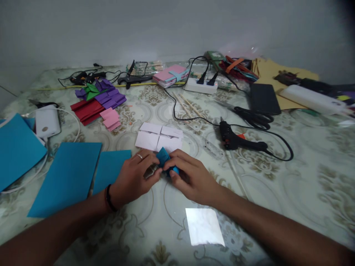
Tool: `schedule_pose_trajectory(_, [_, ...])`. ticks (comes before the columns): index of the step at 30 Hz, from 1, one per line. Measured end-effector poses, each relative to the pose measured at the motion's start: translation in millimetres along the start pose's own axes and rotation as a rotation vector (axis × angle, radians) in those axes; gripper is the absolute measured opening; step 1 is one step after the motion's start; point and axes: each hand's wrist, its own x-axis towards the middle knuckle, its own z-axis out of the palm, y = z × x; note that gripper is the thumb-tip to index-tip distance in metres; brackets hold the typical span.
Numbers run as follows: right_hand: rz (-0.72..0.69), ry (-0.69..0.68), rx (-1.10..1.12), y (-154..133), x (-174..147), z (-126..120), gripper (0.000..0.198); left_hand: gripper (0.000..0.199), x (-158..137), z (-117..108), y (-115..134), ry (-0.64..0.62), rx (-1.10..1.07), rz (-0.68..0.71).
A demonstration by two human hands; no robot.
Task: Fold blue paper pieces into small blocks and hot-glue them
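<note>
A small folded piece of blue paper (pixel 163 156) is pinched between my two hands over the middle of the table. My left hand (pixel 138 171) has its fingertips closed on the left side of the paper and wears a ring. From the right, my right hand (pixel 191 175) grips the paper between thumb and fingers, hiding much of it. Just behind the hands lies a creased white paper (pixel 148 137). Larger blue sheets (pixel 69 173) lie flat on the left, and a smaller blue sheet (pixel 112 166) reaches under my left wrist.
A black hot glue gun (pixel 238 138) with a looping cord lies to the right, near scissors (pixel 252 116). A power strip (pixel 201 85) stands at the back. Folded red paper (pixel 87 111) and purple paper (pixel 111 98) lie back left. A white square (pixel 205 226) is in front.
</note>
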Motion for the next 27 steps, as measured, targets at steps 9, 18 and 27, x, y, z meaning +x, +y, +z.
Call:
schedule_pose_trajectory(9, [0.135,-0.071,0.017,-5.8,0.6,-4.3,0.018,0.011,0.2,-1.7,0.0,0.002,-0.058,-0.001])
schedule_pose_trajectory(18, [0.135,-0.117,0.041,-6.9,0.1,-3.5,0.023,0.024,-0.3,-2.1,-1.0,-0.001,-0.083,-0.017])
schedule_pose_trajectory(27, [0.116,-0.132,0.049,-6.4,-0.9,-3.3,0.025,0.024,0.0,-4.1,0.5,0.001,-0.142,-0.017])
